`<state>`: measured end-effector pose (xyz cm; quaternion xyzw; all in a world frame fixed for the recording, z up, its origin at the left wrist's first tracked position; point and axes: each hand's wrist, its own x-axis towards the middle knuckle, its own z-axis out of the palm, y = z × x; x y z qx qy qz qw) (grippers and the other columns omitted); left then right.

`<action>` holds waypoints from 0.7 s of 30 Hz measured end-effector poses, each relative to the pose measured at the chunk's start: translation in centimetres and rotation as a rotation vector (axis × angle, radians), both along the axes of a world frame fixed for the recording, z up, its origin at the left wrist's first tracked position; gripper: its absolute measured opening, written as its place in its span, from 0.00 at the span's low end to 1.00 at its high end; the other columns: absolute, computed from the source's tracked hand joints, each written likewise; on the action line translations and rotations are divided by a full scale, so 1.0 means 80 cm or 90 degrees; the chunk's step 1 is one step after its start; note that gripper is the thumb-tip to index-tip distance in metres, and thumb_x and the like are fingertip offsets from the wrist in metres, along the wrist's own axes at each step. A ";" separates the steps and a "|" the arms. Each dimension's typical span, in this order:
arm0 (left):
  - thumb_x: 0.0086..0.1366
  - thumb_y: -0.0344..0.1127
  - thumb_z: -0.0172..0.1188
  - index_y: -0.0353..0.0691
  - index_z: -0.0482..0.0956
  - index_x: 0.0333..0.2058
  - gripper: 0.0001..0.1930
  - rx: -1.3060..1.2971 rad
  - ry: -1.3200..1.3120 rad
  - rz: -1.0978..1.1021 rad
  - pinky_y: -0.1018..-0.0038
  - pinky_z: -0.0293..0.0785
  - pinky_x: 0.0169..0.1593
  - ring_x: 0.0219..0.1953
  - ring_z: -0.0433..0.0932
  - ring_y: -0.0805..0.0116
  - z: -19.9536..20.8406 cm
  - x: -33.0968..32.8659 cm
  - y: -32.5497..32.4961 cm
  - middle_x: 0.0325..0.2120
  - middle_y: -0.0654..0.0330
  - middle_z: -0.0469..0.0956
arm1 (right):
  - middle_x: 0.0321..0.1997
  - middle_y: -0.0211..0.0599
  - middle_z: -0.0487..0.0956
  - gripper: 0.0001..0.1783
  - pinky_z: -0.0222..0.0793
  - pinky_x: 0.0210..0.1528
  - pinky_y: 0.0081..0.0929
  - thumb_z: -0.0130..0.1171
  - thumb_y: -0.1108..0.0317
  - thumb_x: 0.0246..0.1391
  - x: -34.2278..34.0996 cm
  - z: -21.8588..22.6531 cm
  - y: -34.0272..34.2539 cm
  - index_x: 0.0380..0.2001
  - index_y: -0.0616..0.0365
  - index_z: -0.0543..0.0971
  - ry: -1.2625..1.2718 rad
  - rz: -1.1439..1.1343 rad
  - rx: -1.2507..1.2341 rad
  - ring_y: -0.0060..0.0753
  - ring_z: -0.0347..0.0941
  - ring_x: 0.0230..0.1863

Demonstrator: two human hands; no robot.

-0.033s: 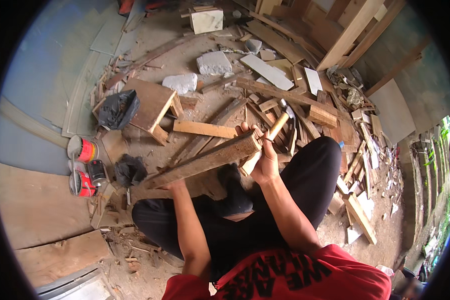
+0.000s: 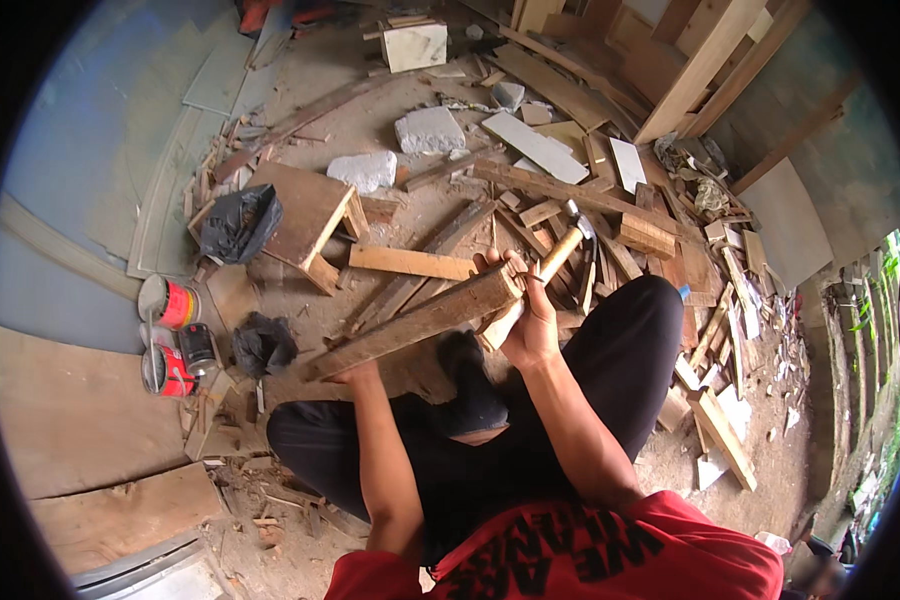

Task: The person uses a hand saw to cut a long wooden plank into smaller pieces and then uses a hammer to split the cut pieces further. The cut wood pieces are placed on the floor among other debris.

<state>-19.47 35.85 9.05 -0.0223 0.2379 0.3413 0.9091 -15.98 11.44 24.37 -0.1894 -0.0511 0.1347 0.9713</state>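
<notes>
A thick, rough wooden beam (image 2: pixel 420 318) lies slantwise above my lap, its right end higher up in the picture than its left. My left hand (image 2: pixel 358 373) is under the beam near the left end; most of its fingers are hidden by the wood. At the beam's right end, my right hand (image 2: pixel 535 325) is closed around a hammer (image 2: pixel 562 252) with a pale wooden handle. The hammer's metal head points up and away from me. Some right fingers also reach behind the beam's end, where I cannot tell how firmly they touch it.
Wood offcuts (image 2: pixel 645 235) litter the ground ahead and right. A low wooden stool (image 2: pixel 305 210) with a black plastic bag (image 2: pixel 240 225) stands left, near paint cans (image 2: pixel 175 303). White blocks (image 2: pixel 430 130) lie farther off. Boards (image 2: pixel 720 75) lean at the far right.
The beam's left end and my left hand have shifted slightly to the right. My right hand still holds the hammer in nearly the same place.
</notes>
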 end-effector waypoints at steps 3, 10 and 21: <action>0.58 0.82 0.27 0.43 0.64 0.64 0.52 -0.079 -0.003 -0.008 0.44 0.54 0.69 0.67 0.60 0.48 -0.029 0.017 -0.016 0.65 0.52 0.62 | 0.57 0.39 0.76 0.23 0.67 0.63 0.43 0.50 0.51 0.67 0.017 0.017 0.012 0.57 0.51 0.72 0.040 -0.055 -0.037 0.41 0.72 0.59; 0.61 0.78 0.35 0.42 0.68 0.61 0.48 -0.057 0.079 -0.020 0.48 0.69 0.63 0.61 0.70 0.52 -0.063 0.028 -0.053 0.59 0.52 0.71 | 0.44 0.36 0.82 0.14 0.75 0.51 0.38 0.51 0.60 0.63 0.049 0.049 0.024 0.46 0.55 0.78 0.236 -0.209 -0.039 0.38 0.79 0.45; 0.65 0.75 0.38 0.44 0.60 0.67 0.45 0.437 0.334 -0.227 0.52 0.57 0.66 0.69 0.55 0.55 -0.029 0.004 -0.028 0.66 0.53 0.58 | 0.35 0.48 0.79 0.12 0.75 0.46 0.37 0.54 0.62 0.63 0.068 0.034 0.016 0.39 0.62 0.74 -0.053 -0.052 -0.188 0.43 0.78 0.40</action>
